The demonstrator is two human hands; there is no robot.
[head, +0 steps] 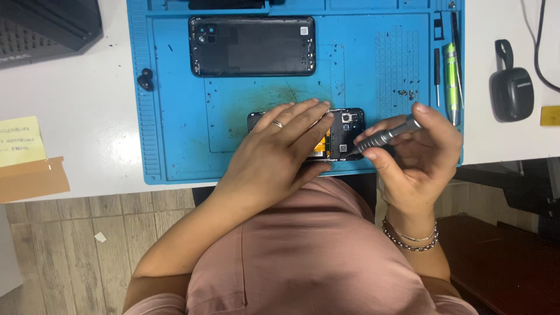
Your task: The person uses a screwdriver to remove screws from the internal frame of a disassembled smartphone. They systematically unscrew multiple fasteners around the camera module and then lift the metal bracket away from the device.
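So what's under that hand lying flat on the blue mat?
The left hand lies on an opened phone. Its camera end and an orange part peek out beside the fingers. The rest of the phone's inside is covered by the hand.

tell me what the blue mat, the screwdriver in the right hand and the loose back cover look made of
Blue mat: looks like silicone or rubber, matte, with moulded ridges and compartments.
Screwdriver in the right hand: apparently metal, grey, with a knurled, faintly shiny grip.
Back cover: probably plastic, black, dull inner face with moulded cutouts.

back cover [252,46] behind phone [347,133], on mat [175,116]
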